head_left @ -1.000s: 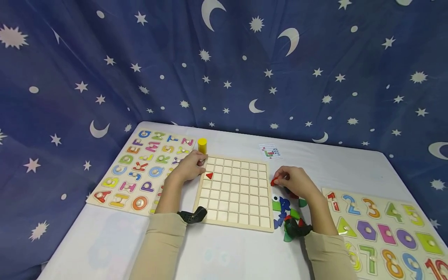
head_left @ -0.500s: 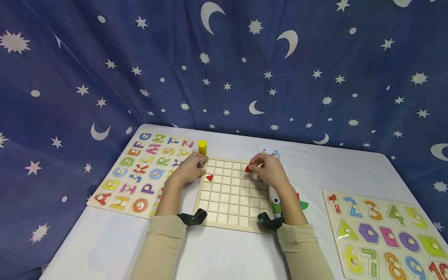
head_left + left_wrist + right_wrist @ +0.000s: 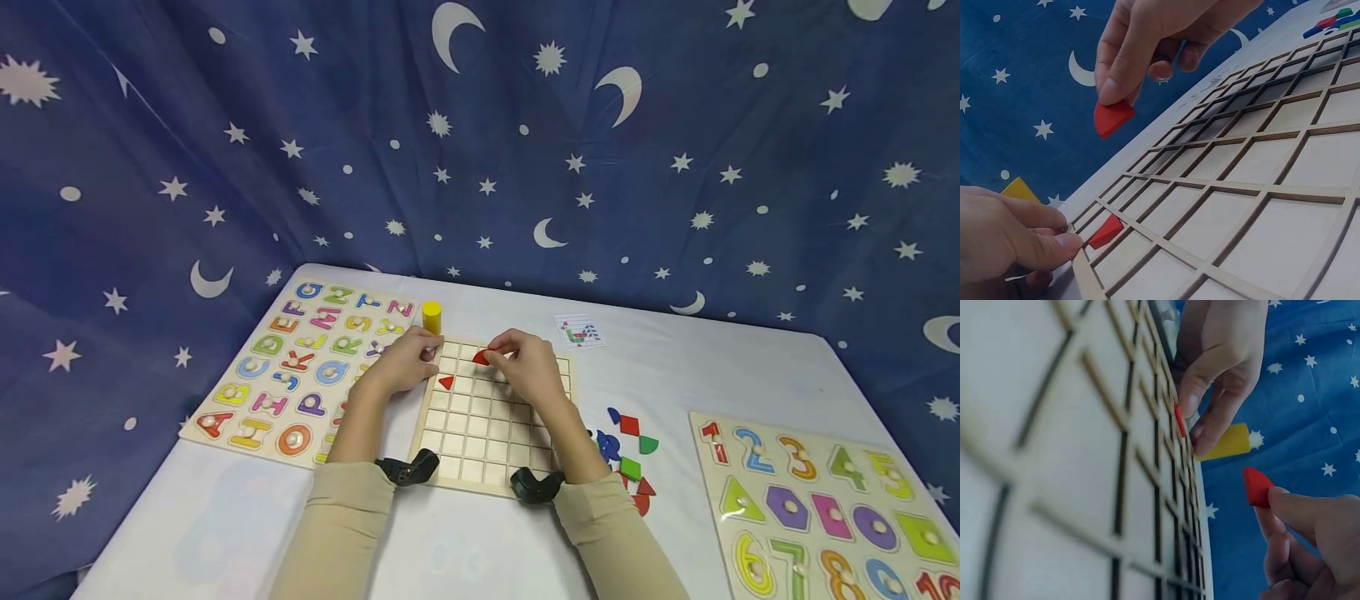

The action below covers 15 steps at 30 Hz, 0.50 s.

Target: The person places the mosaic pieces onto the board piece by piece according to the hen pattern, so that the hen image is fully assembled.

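Observation:
A wooden grid board lies in the middle of the table in the head view. At its left edge my left hand holds the rim between thumb and fingers. A red triangle sits in a left-side cell, close to that thumb. My right hand pinches a red quarter-circle piece between thumb and fingertips. In the left wrist view this red piece hangs above the board, apart from it. The right wrist view shows the same piece in the fingertips.
A yellow cylinder stands behind my left hand. A pattern card lies beyond the board. Loose red, green and blue pieces are scattered to its right. A letter puzzle lies left, a number puzzle right.
My right hand has carried the red quarter-circle from the loose pieces leftward over the board's upper rows. The scattered pieces are uncovered again. My left hand has stayed at the rim.

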Motion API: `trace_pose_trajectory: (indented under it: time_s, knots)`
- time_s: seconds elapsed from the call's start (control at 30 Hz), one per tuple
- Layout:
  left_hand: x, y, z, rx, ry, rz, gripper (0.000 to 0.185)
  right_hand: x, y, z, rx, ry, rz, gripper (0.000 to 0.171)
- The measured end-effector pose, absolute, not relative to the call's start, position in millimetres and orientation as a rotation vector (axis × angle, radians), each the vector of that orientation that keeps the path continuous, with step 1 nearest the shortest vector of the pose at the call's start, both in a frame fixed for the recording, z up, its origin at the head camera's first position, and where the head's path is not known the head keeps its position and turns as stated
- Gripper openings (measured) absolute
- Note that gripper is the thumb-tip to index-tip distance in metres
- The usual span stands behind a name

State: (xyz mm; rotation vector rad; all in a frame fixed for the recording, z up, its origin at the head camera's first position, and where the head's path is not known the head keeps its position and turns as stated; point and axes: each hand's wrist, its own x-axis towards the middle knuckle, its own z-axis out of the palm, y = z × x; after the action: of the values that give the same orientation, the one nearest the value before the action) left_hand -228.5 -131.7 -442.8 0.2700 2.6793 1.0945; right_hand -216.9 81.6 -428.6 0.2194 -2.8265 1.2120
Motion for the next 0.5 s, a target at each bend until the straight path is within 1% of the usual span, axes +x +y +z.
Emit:
trace_pose_trajectory:
  time_s: [0.23, 0.5]
  knots:
    - [-228, -129, -444, 0.26, 2.661, 1.092, 0.054, -219, 75, -430, 0.214, -2.843, 1.211, 0.008]
    - [-230, -130, -442, 0.246, 2.662, 1.08, 0.054, -223, 85, -446, 0.249, -2.809, 1.336, 0.009]
